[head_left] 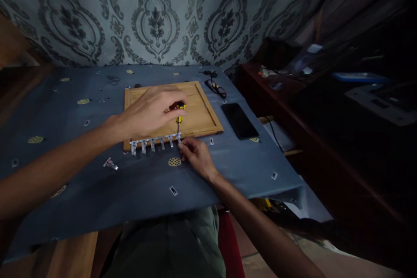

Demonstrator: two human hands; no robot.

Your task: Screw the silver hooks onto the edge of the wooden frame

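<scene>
Steel hooks hung in a row from a bright metal hook rail [155,141] that lay along the near edge of a wooden board [198,110], which rested flat on the blue-grey cloth of the table [81,182]; a loose metal bracket [110,164] lay on the cloth just left of and nearer than the rail; the left hand [148,112] was closed around the black-and-yellow handle of a screwdriver [179,118], whose shaft stood nearly upright with its tip at the right end of the rail; the right hand [195,154] rested on the cloth with its fingertips pinched together at that same end, touching the rail; whether a screw sat under the tip could not be told. For sound driving, the shaft was best kept square to the board and pressed firmly down, while the steadying fingers held the rail flush against the wood so that it could not twist; further right, a dark phone [239,120] lay just beside the board, and a pair of glasses [215,87] lay near its far corner.
</scene>
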